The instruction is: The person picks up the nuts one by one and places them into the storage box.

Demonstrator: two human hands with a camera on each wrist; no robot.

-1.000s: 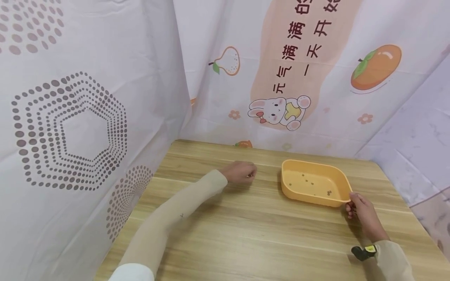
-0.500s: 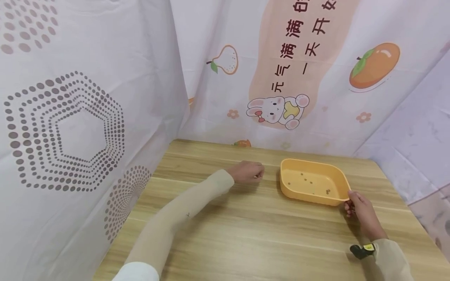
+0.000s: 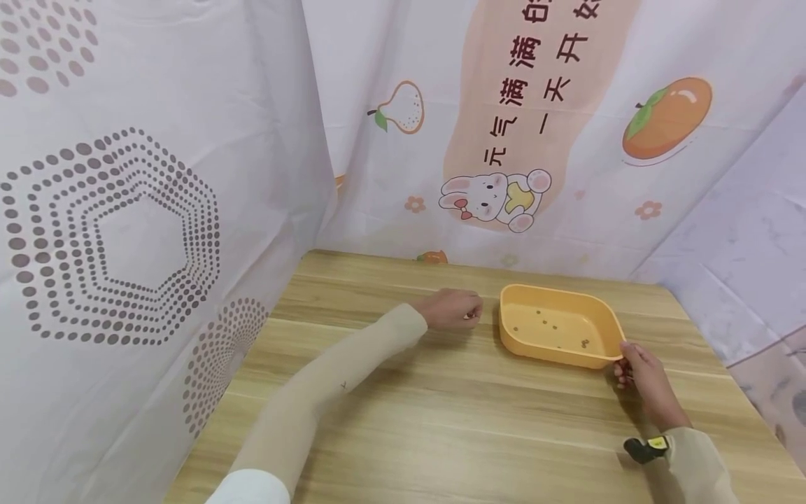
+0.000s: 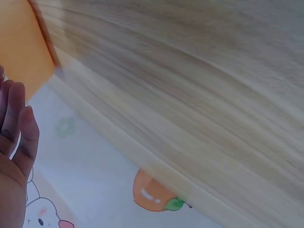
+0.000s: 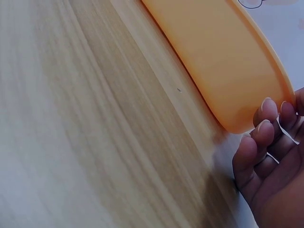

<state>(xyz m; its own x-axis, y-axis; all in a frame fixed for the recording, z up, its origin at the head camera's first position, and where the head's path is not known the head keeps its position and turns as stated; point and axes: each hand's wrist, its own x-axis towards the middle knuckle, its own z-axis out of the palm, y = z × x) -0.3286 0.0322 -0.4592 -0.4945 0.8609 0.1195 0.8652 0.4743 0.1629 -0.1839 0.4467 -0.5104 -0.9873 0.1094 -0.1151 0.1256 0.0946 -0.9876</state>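
A yellow-orange plastic tray (image 3: 554, 358) with rounded corners sits on the wooden table, several small brown pieces (image 3: 585, 344) scattered over its floor. At the tray's near right corner, my right hand (image 3: 648, 378) pinches the rim between thumb and fingers. The right wrist view shows those fingers (image 5: 263, 133) curled at the tray wall (image 5: 228, 71). Just left of the tray, my left hand (image 3: 450, 309) hovers with curled fingers, its fingertips pointing at the tray. In the left wrist view its outer fingers (image 4: 21, 123) show; I cannot tell whether the fingertips hold anything.
The wood-grain table (image 3: 441, 420) reaches back to a white curtain (image 3: 378, 210) printed with fruit, a rabbit and characters. A dotted curtain (image 3: 151, 280) hangs along the left side. A black strap device (image 3: 646, 449) is on the right wrist.
My left hand has moved rightward, closer to the tray's left end, its fingers still curled. The right hand stays at the tray's corner. The whole view has shifted slightly.
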